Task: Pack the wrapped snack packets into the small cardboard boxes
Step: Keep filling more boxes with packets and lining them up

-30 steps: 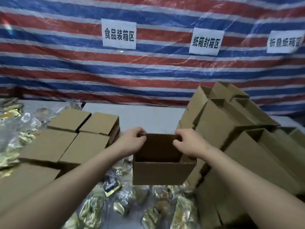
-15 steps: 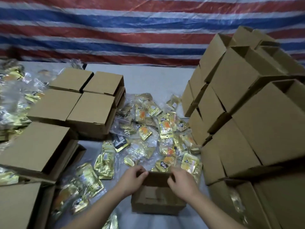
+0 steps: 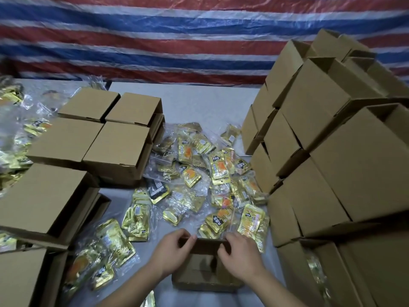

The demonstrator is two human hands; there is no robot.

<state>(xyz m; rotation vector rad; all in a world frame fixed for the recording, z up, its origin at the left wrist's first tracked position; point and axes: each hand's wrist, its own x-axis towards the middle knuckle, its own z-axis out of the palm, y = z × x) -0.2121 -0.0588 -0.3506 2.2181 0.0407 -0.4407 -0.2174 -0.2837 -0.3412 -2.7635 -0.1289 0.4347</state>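
Note:
A small open cardboard box point(image 3: 204, 274) stands on the grey table near the front edge. My left hand point(image 3: 171, 253) grips its far rim on the left side, fingers curled over the edge. My right hand point(image 3: 240, 257) grips the same rim on the right. The box's inside looks bare. Just beyond it lies a loose heap of gold wrapped snack packets point(image 3: 212, 173) in clear plastic. More gold packets point(image 3: 110, 244) lie to the left of the box.
Closed small boxes point(image 3: 115, 138) stand in rows at the left. A tall stack of open boxes point(image 3: 332, 140) fills the right side. More packets point(image 3: 17, 138) are piled at the far left. A striped tarp point(image 3: 177, 36) hangs behind the table.
The box came down from in front of my chest onto the table near the packets. The view tilted downward. Both hands kept hold of the rim.

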